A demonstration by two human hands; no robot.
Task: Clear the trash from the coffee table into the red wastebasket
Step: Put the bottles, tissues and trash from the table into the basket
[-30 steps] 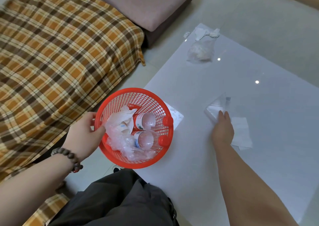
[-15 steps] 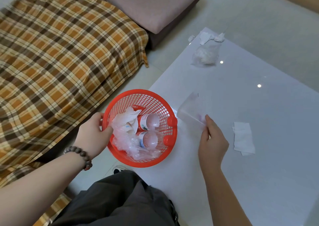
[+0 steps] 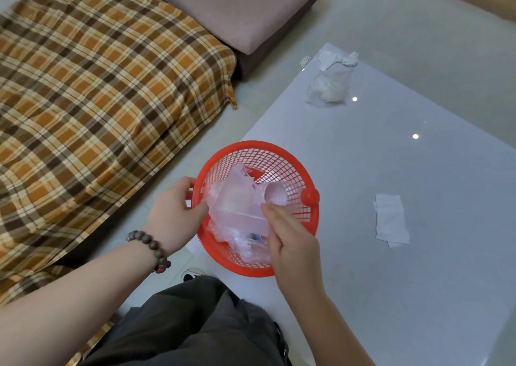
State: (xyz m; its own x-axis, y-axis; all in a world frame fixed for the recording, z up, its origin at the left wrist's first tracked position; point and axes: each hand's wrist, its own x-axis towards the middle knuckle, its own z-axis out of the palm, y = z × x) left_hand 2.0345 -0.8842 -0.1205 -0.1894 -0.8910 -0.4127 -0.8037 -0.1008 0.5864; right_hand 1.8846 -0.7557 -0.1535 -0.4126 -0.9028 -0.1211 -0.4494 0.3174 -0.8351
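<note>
Head view: I see my left hand gripping the red wastebasket rim at the coffee table edge; my right hand pinches a clear plastic sheet over it; a flat tissue lies right

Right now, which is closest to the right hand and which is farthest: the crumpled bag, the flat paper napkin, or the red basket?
1. Red basket: right under the right hand, at the table's near-left edge.
2. Flat paper napkin: on the table, to the hand's right.
3. Crumpled bag: at the table's far corner.
</note>
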